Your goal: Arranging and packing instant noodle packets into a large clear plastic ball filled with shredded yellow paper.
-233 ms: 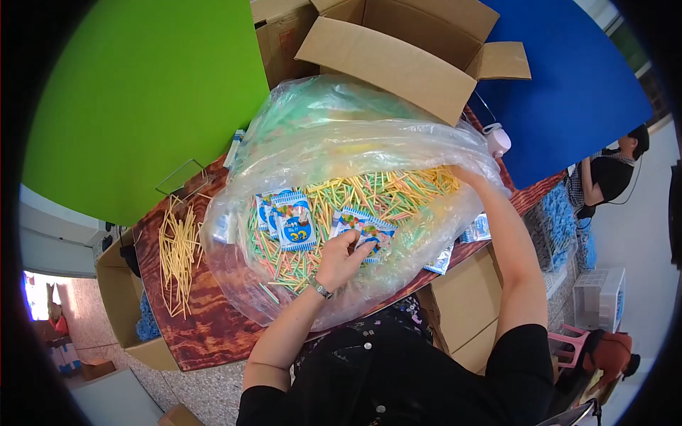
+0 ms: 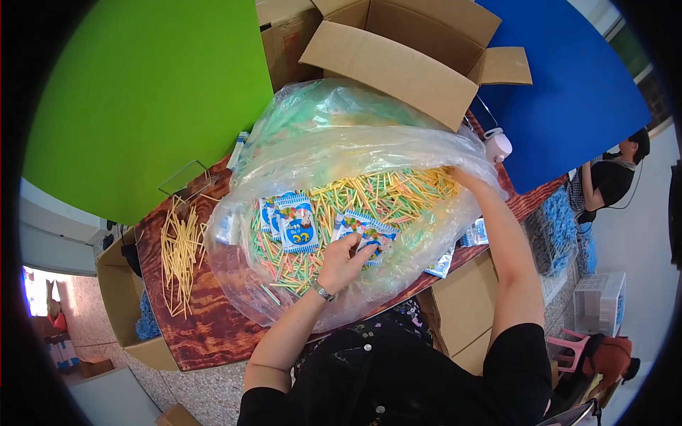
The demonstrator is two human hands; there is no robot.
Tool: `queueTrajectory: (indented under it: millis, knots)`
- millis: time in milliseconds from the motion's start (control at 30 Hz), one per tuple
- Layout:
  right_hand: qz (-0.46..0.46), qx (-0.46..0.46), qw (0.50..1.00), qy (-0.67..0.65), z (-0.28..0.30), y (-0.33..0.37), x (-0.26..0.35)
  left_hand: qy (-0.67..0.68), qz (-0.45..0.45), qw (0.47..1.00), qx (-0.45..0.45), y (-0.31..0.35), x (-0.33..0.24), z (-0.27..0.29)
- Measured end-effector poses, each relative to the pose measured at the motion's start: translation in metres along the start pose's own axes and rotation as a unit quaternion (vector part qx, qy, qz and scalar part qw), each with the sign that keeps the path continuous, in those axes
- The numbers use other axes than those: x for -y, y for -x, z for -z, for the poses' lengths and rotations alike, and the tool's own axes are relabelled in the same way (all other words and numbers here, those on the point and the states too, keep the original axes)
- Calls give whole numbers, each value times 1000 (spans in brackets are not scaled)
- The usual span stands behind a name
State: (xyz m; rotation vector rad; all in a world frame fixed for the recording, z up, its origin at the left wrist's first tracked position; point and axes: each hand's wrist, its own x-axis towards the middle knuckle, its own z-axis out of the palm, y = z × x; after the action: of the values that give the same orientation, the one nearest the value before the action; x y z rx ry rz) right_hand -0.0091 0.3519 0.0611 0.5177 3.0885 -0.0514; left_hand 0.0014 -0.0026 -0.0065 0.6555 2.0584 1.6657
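Observation:
A large clear plastic bag [image 2: 369, 145] lies open on the table, full of thin pastel sticks [image 2: 341, 195] in yellow, green and pink. My left hand [image 2: 344, 264], with a watch on its wrist, grips small blue-and-white packets [image 2: 376, 231] by their near edge, thumb on top; they overlap, and I cannot tell how many there are. Left of them, several similar packets [image 2: 298, 227] rest overlapped on the sticks. My right hand [image 2: 463, 177] reaches into the bag's right side among yellow sticks; its fingers are hidden there.
Yellow sticks [image 2: 179, 263] lie loose on the table's left. An open cardboard box [image 2: 391, 60] stands behind the bag, between a green panel [image 2: 149, 99] and a blue panel [image 2: 561, 106]. More packets [image 2: 474, 233] lie by my right forearm. Other people [image 2: 614, 174] sit at the right.

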Motion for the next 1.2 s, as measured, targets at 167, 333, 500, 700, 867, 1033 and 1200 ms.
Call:
queueTrajectory:
  millis: [167,333,500,700,867,1033,1200]
  knots:
    - [39,39,998,-1,-3,0,-20,-27,-16,999,8,-3,-12,1]
    - [67,17,998,-1,2,0,-16,-13,-12,1000,0,-2,-17,1]
    - [94,-3,996,-3,8,6,-9,-30,-13,999,-10,0,-11,4]
    - [70,136,960,-236,-4,1,-6,19,-19,999,-36,-5,-5,8]
    - [23,443,656,-611,1,35,66,320,19,947,-31,-18,-49,7]
    - [53,538,588,-602,-1,58,112,359,13,932,49,-30,-32,17]
    - [69,529,638,-555,-5,64,118,337,-11,940,-44,-19,-42,26]
